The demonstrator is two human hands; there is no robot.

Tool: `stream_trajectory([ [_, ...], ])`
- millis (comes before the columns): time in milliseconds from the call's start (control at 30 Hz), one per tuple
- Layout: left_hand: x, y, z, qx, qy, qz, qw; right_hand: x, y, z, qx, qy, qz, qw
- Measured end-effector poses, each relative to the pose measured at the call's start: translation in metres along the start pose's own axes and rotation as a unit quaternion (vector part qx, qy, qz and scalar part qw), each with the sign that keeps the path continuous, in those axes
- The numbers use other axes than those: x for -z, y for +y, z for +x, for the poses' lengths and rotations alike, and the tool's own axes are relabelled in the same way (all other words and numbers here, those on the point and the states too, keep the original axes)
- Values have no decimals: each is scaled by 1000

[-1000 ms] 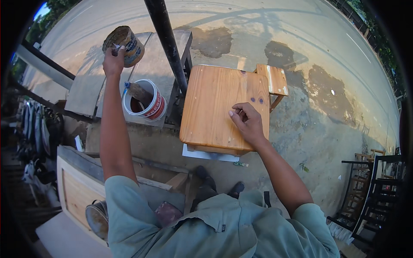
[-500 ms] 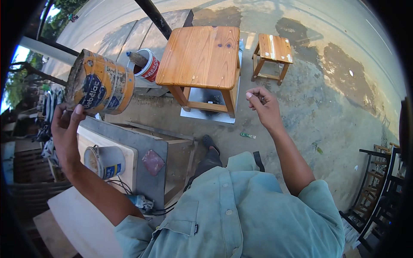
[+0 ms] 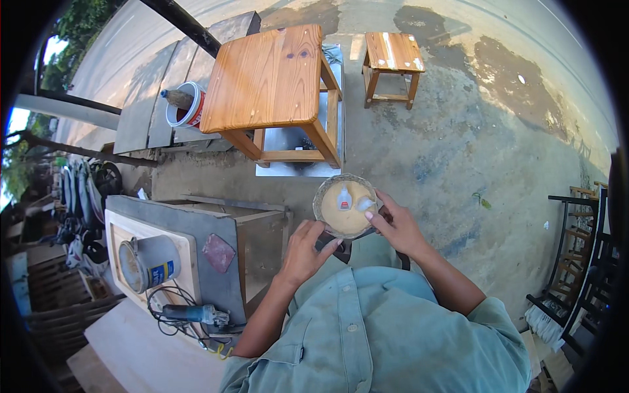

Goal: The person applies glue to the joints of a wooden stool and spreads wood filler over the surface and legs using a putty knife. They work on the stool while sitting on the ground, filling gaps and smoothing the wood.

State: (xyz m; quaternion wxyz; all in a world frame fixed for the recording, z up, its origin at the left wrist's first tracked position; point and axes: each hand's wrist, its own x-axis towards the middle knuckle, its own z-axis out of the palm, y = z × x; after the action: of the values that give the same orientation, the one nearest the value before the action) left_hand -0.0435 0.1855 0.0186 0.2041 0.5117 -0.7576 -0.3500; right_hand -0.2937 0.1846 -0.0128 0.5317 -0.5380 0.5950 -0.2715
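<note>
Concrete ground (image 3: 393, 157) outdoors carries a wooden stool (image 3: 262, 72), upright on a pale sheet (image 3: 295, 171). Nearer, between both hands, a can (image 3: 318, 197) is held mouth up, presumably to retain its tan filling (image 3: 331, 216) and the small bottle (image 3: 344, 198) in it. Right hand (image 3: 401, 230): grip closed on the can, thumb over the rim, fingers outside. Left hand (image 3: 301, 254): fingertips at the near left side; whether gripping, cannot tell. Elbows bent, forearms converging, apparently to steady the load.
</note>
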Motion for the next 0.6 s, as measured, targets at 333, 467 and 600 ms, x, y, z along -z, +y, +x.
stream_trajectory([
  [333, -53, -174, 101, 111, 415, -161, 889, 6, 279, 128, -130, 150, 88, 976],
  [467, 44, -284, 166, -77, 560, -193, 802, 5, 420, 215, -172, 134, 62, 974],
  [600, 118, -348, 198, -129, 283, -271, 911, -4, 539, 298, -168, 126, -17, 978],
])
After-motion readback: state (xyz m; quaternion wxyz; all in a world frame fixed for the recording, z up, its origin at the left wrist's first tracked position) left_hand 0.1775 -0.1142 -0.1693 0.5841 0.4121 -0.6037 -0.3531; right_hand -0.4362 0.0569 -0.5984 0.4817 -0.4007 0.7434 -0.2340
